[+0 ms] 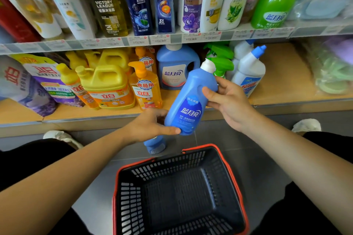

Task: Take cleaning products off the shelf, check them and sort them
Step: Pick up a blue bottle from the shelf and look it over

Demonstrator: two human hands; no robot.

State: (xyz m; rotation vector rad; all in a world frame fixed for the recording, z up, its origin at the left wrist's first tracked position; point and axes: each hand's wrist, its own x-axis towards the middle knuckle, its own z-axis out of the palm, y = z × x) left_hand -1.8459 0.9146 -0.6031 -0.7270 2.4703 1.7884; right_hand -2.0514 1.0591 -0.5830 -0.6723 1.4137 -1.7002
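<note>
A blue bottle with a white cap is held tilted in front of the lower shelf, its label facing me. My left hand grips its base, thumb along the bottom edge. My right hand grips its neck and shoulder from the right. A second blue bottle stands on the floor just below my left hand, partly hidden by it. A black basket with a red rim sits on the floor between my knees and holds nothing.
The lower shelf carries yellow and orange detergent bottles, a big blue jug, green spray bottles, white bottles with blue caps and pouches. Shampoo bottles line the upper shelf. Grey floor surrounds the basket.
</note>
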